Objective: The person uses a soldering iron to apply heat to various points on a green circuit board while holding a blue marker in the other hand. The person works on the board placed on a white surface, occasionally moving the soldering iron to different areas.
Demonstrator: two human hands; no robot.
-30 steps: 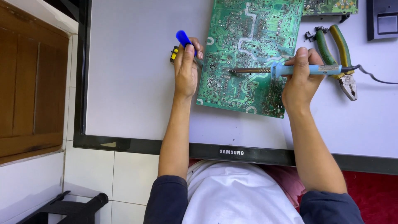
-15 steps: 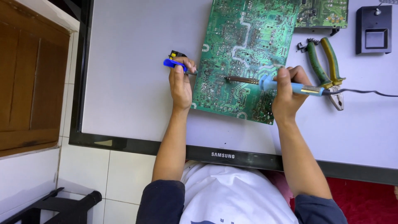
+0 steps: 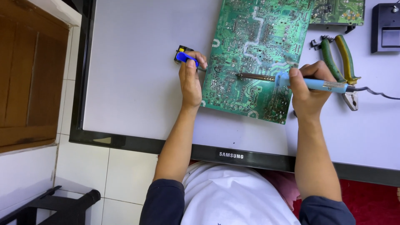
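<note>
On one large green circuit board (image 3: 254, 54): right hand (image 3: 306, 89) grips one soldering iron (image 3: 291, 81); left hand (image 3: 191, 79), beside the board, pinches one blue tool (image 3: 185, 57); one pair of pliers (image 3: 339, 66) lies right of the board.

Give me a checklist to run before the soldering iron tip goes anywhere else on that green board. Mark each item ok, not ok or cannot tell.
1. Right hand grips the soldering iron by its blue handle, clear of the metal shaft: ok.
2. Iron tip sits over the green circuit board, not over the white surface: ok.
3. Tip actually touching a solder joint: cannot tell.
4. Left hand holds the blue tool at the board's left edge, apart from the iron's shaft: ok.
5. Green-handled pliers lie right beside the iron's handle and cord, crowding the right hand: not ok.
6. Board held down against sliding: cannot tell.
</note>
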